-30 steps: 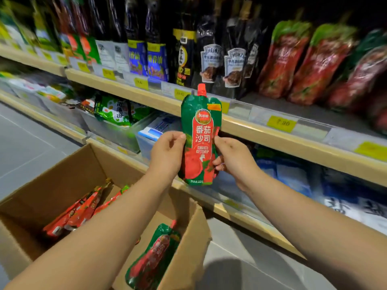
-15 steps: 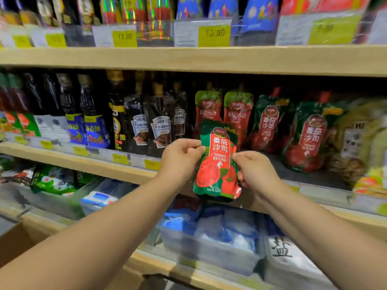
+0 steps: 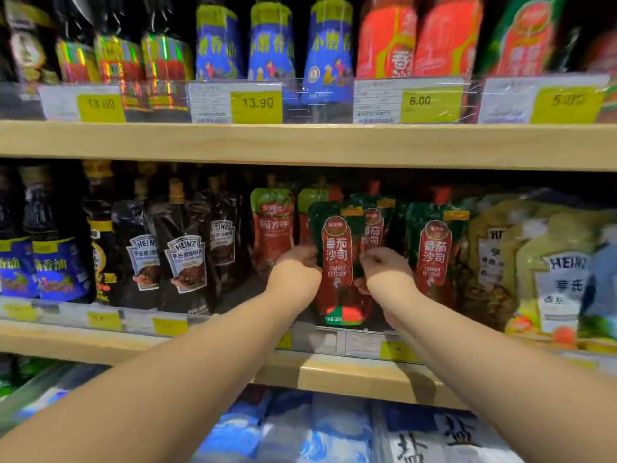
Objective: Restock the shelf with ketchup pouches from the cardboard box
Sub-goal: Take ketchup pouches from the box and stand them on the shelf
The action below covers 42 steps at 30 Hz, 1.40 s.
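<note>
A green and red ketchup pouch (image 3: 337,262) stands upright at the front of the middle shelf (image 3: 360,375). My left hand (image 3: 295,267) grips its left edge and my right hand (image 3: 384,267) grips its right edge. Behind it stand more ketchup pouches (image 3: 434,248) of the same kind, and lighter green-topped ones (image 3: 272,228) to the left. The cardboard box is out of view.
Dark Heinz sauce pouches (image 3: 182,259) and bottles fill the shelf's left part, yellow-green Heinz pouches (image 3: 554,275) its right. The shelf above (image 3: 300,145) carries price tags and bottles close over the pouches. Blue and white bags (image 3: 317,429) lie on the lowest shelf.
Both hands have carried the pouch up from the box and forward into the shelf, among the other ketchup pouches. The view has risen, and the box has left the frame.
</note>
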Tool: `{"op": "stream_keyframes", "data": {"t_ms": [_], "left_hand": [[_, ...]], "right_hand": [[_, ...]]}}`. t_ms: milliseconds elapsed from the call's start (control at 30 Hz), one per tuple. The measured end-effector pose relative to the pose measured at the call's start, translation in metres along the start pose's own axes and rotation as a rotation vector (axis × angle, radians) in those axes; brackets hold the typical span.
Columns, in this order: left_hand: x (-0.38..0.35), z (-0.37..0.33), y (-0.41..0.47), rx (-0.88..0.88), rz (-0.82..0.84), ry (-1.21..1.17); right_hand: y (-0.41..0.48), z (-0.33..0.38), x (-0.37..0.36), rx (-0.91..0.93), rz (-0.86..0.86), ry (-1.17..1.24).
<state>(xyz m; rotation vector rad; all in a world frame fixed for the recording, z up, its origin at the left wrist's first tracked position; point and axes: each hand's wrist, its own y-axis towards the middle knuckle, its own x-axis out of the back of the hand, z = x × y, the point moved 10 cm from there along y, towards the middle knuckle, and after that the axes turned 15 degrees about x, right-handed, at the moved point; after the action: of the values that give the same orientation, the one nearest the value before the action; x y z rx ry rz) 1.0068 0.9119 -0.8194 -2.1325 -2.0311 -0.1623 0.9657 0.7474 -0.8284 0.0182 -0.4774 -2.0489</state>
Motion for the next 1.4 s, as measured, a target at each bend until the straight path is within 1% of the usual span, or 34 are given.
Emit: {"op": "stream_keyframes", "data": {"t_ms": [33,133,200,267,333,433,500,633,800,900,1000,1100,1167,1267,1333,1400], "left_hand": [[-0.004,0.002,-0.001,0.003,0.017,-0.013],[-0.015,0.003,-0.013,-0.117,0.040,0.093],[-0.017,0.007,-0.023,-0.123,0.060,0.131],[-0.014,0.007,-0.028,-0.158,0.008,0.244],[-0.009,0.008,-0.032,-0.172,-0.051,0.348],[-0.012,0.015,-0.035,-0.132,-0.036,0.436],[-0.017,0.016,-0.035,-0.104,-0.015,0.495],[-0.030,0.016,-0.027,-0.064,0.017,0.520],[-0.053,0.013,-0.009,-0.043,0.045,0.462],[-0.071,0.012,0.005,-0.044,0.071,0.588],[-0.081,0.009,0.014,-0.060,0.043,0.670],[-0.089,0.006,0.017,-0.098,0.009,0.673],[-0.092,0.005,0.019,-0.113,-0.003,0.664],[-0.093,0.008,0.022,-0.107,0.022,0.626],[-0.089,0.008,0.020,-0.086,0.019,0.557],[-0.076,0.001,0.015,-0.094,-0.037,0.393]], "right_hand": [[0.000,-0.005,0.002,-0.006,-0.008,0.010],[-0.001,-0.012,0.007,-0.026,-0.032,0.059],[-0.006,-0.014,0.009,-0.046,-0.018,0.077],[-0.010,-0.015,0.010,-0.051,0.013,0.045],[-0.014,-0.011,0.017,-0.007,0.003,-0.036],[-0.019,-0.004,0.022,0.077,0.007,-0.174],[-0.022,-0.006,0.016,0.075,0.053,-0.175],[-0.015,-0.010,0.014,0.082,0.082,-0.218],[0.009,-0.020,0.014,0.020,0.167,-0.318],[0.017,-0.025,0.017,-0.001,0.178,-0.378],[0.021,-0.031,0.018,-0.011,0.186,-0.435],[0.026,-0.033,0.023,0.008,0.150,-0.442],[0.029,-0.033,0.023,0.033,0.158,-0.452],[0.029,-0.033,0.022,0.039,0.167,-0.432],[0.029,-0.027,0.027,0.060,0.097,-0.386],[0.024,-0.014,0.032,0.136,0.007,-0.305]]}}
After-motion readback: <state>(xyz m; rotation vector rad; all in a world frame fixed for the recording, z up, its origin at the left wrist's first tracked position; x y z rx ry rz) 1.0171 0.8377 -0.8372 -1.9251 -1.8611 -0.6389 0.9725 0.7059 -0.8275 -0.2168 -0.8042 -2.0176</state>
